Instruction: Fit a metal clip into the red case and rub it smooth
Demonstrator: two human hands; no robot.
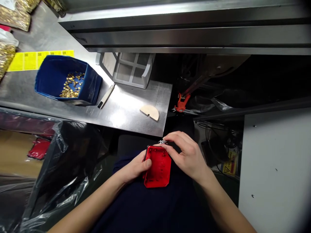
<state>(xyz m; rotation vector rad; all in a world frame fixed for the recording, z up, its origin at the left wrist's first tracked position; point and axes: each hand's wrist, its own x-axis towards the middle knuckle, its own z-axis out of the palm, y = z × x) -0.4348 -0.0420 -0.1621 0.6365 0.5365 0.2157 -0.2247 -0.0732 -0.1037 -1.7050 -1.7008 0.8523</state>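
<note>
Left fingers (147, 163): clamped on side wall of red case (159, 170), thumb over the rim.
Right fingers (173, 137): closed together on small metal piece (162, 141), near the upper rim.
Done: case is open between the two hands; small dark spots are inside, whether fitted parts, I cannot tell.
Left: metal piece is outside the case; remaining amount is not visible.
Beyond left fingers: blue bin (94, 88) with brass-coloured pieces (70, 89), on bench (126, 115).
</note>
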